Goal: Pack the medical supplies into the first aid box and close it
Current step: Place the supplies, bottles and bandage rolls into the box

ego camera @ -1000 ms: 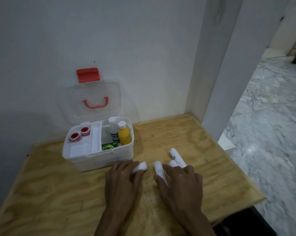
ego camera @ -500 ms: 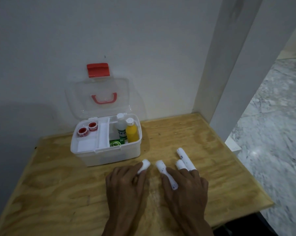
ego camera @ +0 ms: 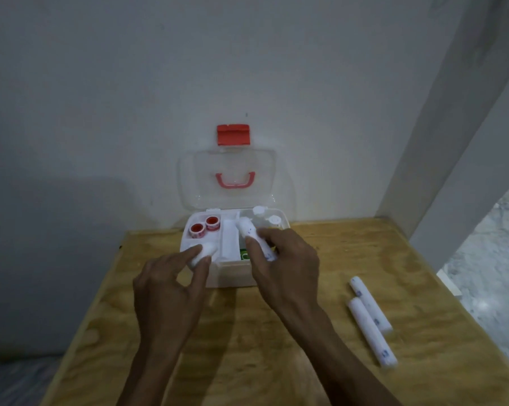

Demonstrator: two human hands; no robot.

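The white first aid box (ego camera: pixel 232 276) stands open on the wooden table, its clear lid (ego camera: pixel 228 180) with a red handle and red latch leaning against the wall. Inside are two red tape rolls (ego camera: pixel 204 227), two white-capped bottles (ego camera: pixel 266 218) and a green item. My left hand (ego camera: pixel 174 285) pinches a short white bandage roll (ego camera: pixel 204 252) over the box's front left compartment. My right hand (ego camera: pixel 282 265) grips a long white bandage roll (ego camera: pixel 251 235) over the box's middle. Two more long bandage rolls (ego camera: pixel 370 317) lie on the table to the right.
The wooden table (ego camera: pixel 247 347) sits in a corner, a white wall behind and a white pillar (ego camera: pixel 452 142) at the right. Past the table's right edge lies a marble floor (ego camera: pixel 496 273). The left edge drops off to a dark floor.
Both hands have lifted off the table with one bandage roll each and moved forward over the open box. Two rolls stayed on the table. The camera view shifted left.
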